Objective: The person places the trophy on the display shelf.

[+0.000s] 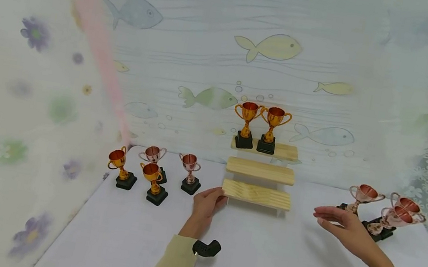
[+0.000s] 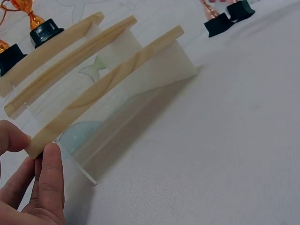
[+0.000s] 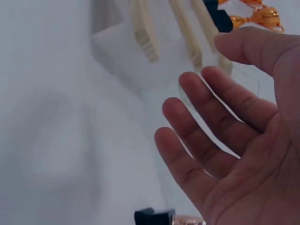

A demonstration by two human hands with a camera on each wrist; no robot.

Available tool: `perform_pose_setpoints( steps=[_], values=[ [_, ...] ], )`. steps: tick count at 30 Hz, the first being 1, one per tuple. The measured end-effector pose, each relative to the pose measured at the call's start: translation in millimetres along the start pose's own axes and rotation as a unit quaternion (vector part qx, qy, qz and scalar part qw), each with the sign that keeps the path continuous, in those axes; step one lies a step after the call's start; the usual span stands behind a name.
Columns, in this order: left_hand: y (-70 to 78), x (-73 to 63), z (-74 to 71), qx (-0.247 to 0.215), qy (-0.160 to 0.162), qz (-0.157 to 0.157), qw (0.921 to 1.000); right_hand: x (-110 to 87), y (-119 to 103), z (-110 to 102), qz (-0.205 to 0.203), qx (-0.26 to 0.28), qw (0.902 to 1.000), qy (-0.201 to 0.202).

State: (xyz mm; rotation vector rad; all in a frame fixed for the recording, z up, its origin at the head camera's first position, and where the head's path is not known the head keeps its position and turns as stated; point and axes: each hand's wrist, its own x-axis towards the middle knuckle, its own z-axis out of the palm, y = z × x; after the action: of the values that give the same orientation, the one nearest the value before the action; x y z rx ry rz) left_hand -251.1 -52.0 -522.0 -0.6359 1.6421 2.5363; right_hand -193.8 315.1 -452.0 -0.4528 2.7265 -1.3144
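Note:
A three-step display stand (image 1: pixel 256 194) with wooden boards and clear sides stands on the white table. My left hand (image 1: pixel 206 202) pinches the left end of its lowest board, the thumb above and the fingers (image 2: pixel 50 176) beneath in the left wrist view. Two gold trophy cups (image 1: pixel 248 113) (image 1: pixel 273 118) on black bases stand side by side on the top board, towards its left. To the right of the stand, my right hand (image 1: pixel 343 229) is held above the table with its fingers extended, holding nothing. It partly hides a rose-gold trophy cup (image 1: pixel 366 195) behind it.
Left of the stand are two gold cups (image 1: pixel 117 159) (image 1: pixel 152 172) and two rose-gold cups (image 1: pixel 153 154) (image 1: pixel 189 163). Two more rose-gold cups (image 1: pixel 406 204) (image 1: pixel 398 216) stand close together at the right. Fish-printed fabric (image 1: pixel 208 62) hangs behind the table.

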Motion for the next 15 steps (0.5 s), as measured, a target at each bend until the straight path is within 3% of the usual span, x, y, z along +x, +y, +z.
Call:
perform_pose_setpoints(
  steps=[9,15],
  values=[
    [1.9,-2.4,-0.6,0.004,-0.003,0.006,1.0000,-41.0,27,-19,0.087,-0.052,0.9947,0.015],
    [2.3,-3.1,0.1,0.013,-0.005,0.004,0.9999,-60.7,37,-41,0.163,-0.090,0.9819,0.032]
  ],
)
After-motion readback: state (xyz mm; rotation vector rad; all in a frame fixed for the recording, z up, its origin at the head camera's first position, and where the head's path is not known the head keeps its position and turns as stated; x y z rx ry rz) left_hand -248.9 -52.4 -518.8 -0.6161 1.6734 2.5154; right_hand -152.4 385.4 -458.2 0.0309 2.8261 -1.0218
